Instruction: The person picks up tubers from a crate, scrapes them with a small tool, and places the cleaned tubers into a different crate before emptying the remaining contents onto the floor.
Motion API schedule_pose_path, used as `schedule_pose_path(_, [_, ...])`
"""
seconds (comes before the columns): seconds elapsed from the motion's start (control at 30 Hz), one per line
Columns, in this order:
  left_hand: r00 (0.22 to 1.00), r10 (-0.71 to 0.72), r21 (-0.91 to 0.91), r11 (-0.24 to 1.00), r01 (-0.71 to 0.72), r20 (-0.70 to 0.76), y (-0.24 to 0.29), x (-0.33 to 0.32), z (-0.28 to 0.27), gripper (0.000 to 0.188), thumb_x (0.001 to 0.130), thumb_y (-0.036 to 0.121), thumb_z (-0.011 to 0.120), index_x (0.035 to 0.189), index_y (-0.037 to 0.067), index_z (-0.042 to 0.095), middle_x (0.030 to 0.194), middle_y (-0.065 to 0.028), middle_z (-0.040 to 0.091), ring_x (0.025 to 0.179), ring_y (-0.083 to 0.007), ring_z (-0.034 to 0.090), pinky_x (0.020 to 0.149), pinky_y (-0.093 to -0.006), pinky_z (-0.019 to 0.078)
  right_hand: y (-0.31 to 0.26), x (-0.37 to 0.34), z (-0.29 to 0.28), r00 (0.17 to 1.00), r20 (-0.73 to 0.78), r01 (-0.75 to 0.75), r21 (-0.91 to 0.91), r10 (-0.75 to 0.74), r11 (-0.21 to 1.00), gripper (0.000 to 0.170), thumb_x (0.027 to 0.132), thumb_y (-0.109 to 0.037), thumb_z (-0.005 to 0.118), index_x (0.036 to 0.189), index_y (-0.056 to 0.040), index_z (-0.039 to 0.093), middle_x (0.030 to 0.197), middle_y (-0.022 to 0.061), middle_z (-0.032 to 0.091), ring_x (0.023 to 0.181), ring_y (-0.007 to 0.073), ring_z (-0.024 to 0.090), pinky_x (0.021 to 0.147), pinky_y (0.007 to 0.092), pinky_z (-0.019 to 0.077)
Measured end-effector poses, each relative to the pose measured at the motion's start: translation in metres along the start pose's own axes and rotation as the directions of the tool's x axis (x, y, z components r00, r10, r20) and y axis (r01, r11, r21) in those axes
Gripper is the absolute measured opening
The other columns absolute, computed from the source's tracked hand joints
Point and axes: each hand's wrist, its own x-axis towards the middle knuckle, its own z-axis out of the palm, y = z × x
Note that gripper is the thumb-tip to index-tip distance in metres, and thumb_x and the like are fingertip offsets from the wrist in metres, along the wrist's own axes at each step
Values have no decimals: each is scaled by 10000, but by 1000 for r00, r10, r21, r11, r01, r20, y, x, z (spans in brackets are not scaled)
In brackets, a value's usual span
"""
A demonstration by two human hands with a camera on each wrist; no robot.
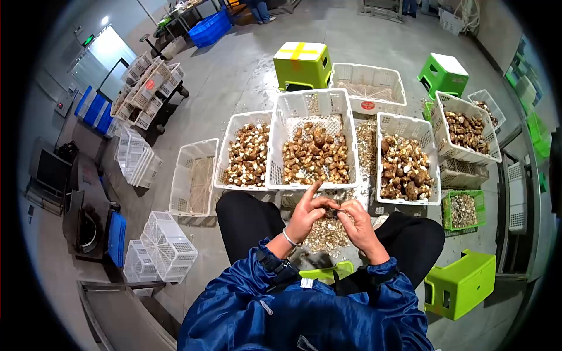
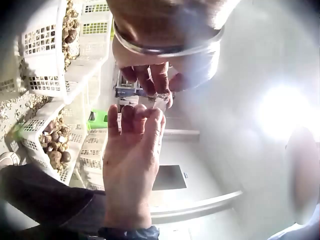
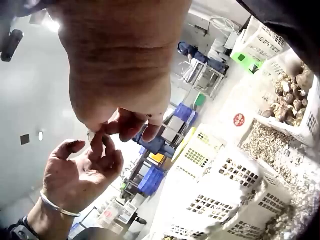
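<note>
Over the lap, my left hand [image 1: 305, 217], with a bracelet on the wrist, meets my right hand [image 1: 359, 228] fingertip to fingertip. A small pale piece [image 2: 160, 103] with a darker end shows between the fingertips in the left wrist view. Both hands pinch it; what it is I cannot tell, as fingers cover most of it. Just ahead stands a white crate [image 1: 270, 175] of brown-and-white mushrooms [image 1: 316, 153]. Below the hands lies a heap of pale trimmings [image 1: 325, 235].
More mushroom crates stand to the left [image 1: 219, 169] and right [image 1: 434, 187]. An empty crate [image 1: 175, 196] is further left. Green stools stand at the back [image 1: 304, 73] and lower right [image 1: 465, 286]. A green basket [image 1: 479, 213] holds trimmings. Stacked crates [image 1: 167, 251] sit lower left.
</note>
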Motion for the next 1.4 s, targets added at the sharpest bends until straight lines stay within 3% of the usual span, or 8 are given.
schedule_pose_path(0.43, [996,21,-254,966,-42,-83,-4,-7,15,807,908,95,602,1518,-30,89,1070,-181,657,1030,-195,603,948,-308,414,-7,-7,-1,996,7,-92,160,92,983,145,939,-122,605,953,22,613,951,81,570,900,209,559,808,319,446])
schedule_pose_path(0.6, [995,-41,-344,939,6,-93,-9,-7,17,809,913,113,656,1524,15,134,1019,-124,659,944,-149,620,791,-244,463,-3,-11,2,995,5,-103,212,105,972,153,962,-129,588,1004,17,607,967,72,563,894,177,551,797,292,443])
schedule_pose_path(0.73, [993,0,-333,942,-40,-120,-6,-4,23,788,910,76,636,1518,4,141,1022,-138,654,997,-193,618,926,-321,461,0,-13,3,990,-4,-134,258,139,957,130,961,-113,585,979,16,595,928,61,549,872,168,535,798,282,435])
schedule_pose_path(0.97, [987,-3,-286,957,-44,-162,-12,-2,24,768,921,84,609,1515,-11,131,1048,-150,661,990,-176,612,899,-291,455,9,-15,7,985,-65,-138,279,162,950,125,965,-109,577,990,12,598,923,32,536,823,108,509,729,244,427])
schedule_pose_path(1.07, [988,-15,-289,957,-29,-151,-15,1,20,709,946,121,573,1518,16,168,1053,-110,674,914,-138,605,803,-254,445,3,-13,5,957,-67,-251,294,282,922,146,972,-137,579,997,5,601,910,17,524,805,100,495,711,243,416])
schedule_pose_path(1.17, [985,-6,-289,956,-44,-172,-18,3,20,670,968,135,526,1516,7,163,1051,-104,660,964,-150,605,860,-283,454,9,-11,13,971,-104,-179,290,217,940,161,987,-169,568,997,-12,602,877,5,493,768,88,466,695,252,402])
schedule_pose_path(1.33, [978,27,-281,956,-86,-208,-27,11,19,666,984,171,482,1525,5,132,1061,-108,624,1005,-162,586,932,-304,435,19,-10,17,938,-93,-284,351,335,892,218,1000,-229,564,959,-17,595,801,-54,449,726,48,405,652,237,359])
schedule_pose_path(1.4, [978,30,-262,961,-85,-206,-32,14,16,673,995,204,472,1532,15,115,1061,-112,622,1008,-174,583,947,-317,429,25,-11,16,921,-76,-334,354,383,873,233,1002,-253,561,967,-28,610,840,-41,527,779,55,452,718,237,391])
